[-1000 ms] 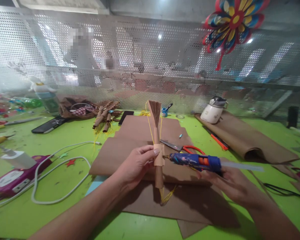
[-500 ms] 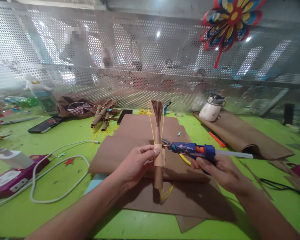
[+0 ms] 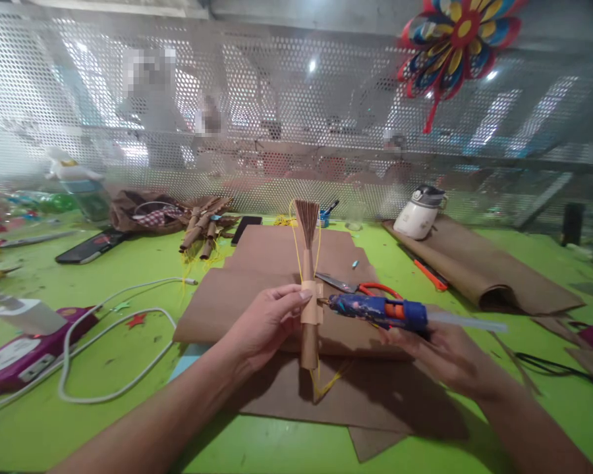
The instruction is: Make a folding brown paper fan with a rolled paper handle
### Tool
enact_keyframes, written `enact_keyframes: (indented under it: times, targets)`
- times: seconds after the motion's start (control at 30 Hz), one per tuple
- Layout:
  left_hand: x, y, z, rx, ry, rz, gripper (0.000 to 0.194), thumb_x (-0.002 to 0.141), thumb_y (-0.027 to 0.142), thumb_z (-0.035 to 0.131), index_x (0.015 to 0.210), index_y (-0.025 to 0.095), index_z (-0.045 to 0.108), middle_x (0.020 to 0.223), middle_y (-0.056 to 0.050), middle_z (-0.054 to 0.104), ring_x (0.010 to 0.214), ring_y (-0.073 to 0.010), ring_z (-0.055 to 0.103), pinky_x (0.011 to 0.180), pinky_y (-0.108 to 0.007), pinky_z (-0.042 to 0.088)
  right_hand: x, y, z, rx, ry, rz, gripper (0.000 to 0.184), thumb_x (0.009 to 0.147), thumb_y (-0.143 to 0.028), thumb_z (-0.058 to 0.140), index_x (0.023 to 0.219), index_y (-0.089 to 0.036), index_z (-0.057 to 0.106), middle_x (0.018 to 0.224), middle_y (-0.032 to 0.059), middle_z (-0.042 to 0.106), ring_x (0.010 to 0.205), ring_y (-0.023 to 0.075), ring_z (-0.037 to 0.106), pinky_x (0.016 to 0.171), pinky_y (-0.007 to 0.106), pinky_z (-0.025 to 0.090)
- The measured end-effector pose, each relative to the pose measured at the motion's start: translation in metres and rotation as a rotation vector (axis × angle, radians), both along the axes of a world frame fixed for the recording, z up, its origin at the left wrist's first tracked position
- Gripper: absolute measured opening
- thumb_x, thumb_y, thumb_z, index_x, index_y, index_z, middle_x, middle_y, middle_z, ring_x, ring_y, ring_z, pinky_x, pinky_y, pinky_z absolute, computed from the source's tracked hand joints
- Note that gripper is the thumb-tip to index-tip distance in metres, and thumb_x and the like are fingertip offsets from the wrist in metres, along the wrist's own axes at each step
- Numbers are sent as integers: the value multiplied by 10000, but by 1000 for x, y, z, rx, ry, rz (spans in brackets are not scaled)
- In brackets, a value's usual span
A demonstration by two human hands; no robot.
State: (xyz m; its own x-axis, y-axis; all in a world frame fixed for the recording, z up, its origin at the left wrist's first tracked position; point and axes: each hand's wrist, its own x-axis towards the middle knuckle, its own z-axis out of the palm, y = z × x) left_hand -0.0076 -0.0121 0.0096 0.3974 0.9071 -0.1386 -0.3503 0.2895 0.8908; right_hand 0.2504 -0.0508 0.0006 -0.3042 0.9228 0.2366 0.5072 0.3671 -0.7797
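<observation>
My left hand [image 3: 271, 322] is closed, pinching a rolled brown paper tube [image 3: 310, 352] between thumb and fingers. A pleated paper fan [image 3: 307, 217] spreads from the tube's top, with yellow string along both sides and below. Around the tube's middle sits a lighter paper band [image 3: 311, 309]. My right hand [image 3: 445, 352] is closed round a blue glue gun [image 3: 370, 309], a clear glue stick poking from its back. The gun's nozzle is at the band's right edge; whether it touches I cannot tell. Brown paper sheets [image 3: 257, 289] lie under both hands.
Scissors [image 3: 378, 289] with red handles lie behind the glue gun. At right are an orange cutter [image 3: 429, 275], a rolled brown sheet [image 3: 494, 270] and a white bottle [image 3: 418, 214]. At left are a white cable [image 3: 121, 395], a purple power strip [image 3: 34, 355] and several paper tubes [image 3: 202, 227].
The glue gun's nozzle has moved up the band's right edge, then back down. The paper tube has tilted slightly, and both hands keep their grip.
</observation>
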Motion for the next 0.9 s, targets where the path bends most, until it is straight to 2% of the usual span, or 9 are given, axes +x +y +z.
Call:
enact_keyframes:
  times: [0.17, 0.3, 0.5, 0.7, 0.9]
  targets:
    - [2, -3, 2, -3, -13, -1, 195, 778, 256, 641, 887, 109, 710, 816, -79, 671, 721, -126, 582, 730, -229, 469, -5, 2, 3, 37, 20, 5, 292, 870, -416, 502, 862, -167, 654, 846, 88, 703, 776, 225, 650, 665, 280, 533]
    - [3, -5, 2, -33, -40, -17, 183, 778, 251, 642, 888, 119, 705, 787, -70, 660, 741, -142, 591, 763, -260, 473, -9, 3, 11, 91, 31, -23, 327, 858, -440, 505, 757, -159, 640, 749, 81, 679, 686, 202, 625, 596, 259, 512]
    - [2, -3, 1, -17, -31, 14, 193, 783, 253, 638, 903, 116, 706, 821, -72, 667, 728, -123, 578, 747, -236, 471, -5, 4, 9, 52, 48, -55, 337, 846, -459, 516, 728, -163, 626, 711, 65, 643, 640, 174, 590, 527, 232, 474]
    - [2, -2, 3, 19, -21, 21, 223, 790, 254, 632, 951, 118, 705, 891, -88, 677, 776, -131, 585, 744, -226, 469, -2, 2, 9, 31, 72, -36, 301, 833, -459, 544, 750, -184, 635, 691, 39, 628, 636, 161, 594, 552, 222, 492]
    - [2, -3, 2, 3, -35, -2, 219, 785, 263, 639, 948, 134, 704, 855, -77, 677, 779, -141, 599, 766, -242, 467, -9, 4, 13, 21, 93, -26, 316, 845, -459, 521, 753, -178, 631, 745, 56, 648, 683, 180, 603, 588, 252, 501]
